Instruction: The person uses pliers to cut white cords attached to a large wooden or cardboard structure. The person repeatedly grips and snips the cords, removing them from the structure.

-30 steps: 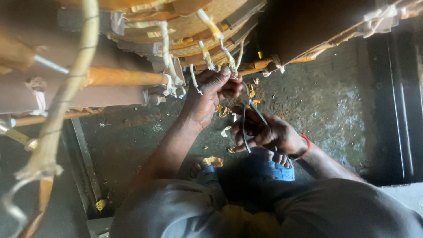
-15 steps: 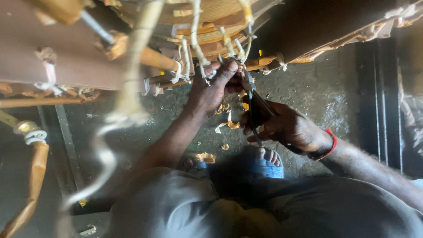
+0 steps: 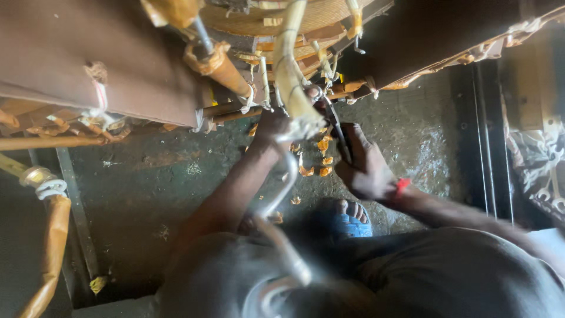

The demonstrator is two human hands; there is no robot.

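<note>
1. Across upper frame: brown paper-wrapped winding block, largest item, tied with pale tape; second dark block at upper right, frayed tape along lower edge.
2. Below both: stained concrete floor, with metal rails at right.
3. Along bottom: grey-clad lap, blue sandal and bare toes between the knees.
4. Centre foreground: blurred pale tape-wrapped lead, hanging from top, crossing in front of left hand.
5. Upper centre: orange paper-wrapped leads, emerging between the two blocks.
6. Right of centre: right hand, red band at wrist, fingers curled tight round dark slender tool, tip raised to the leads.
7. Left of tool: left hand, raised to the leads; fingers hidden behind pale lead, grip cannot be told.
8. Beneath hands: orange paper scraps, scattered on floor.
</note>
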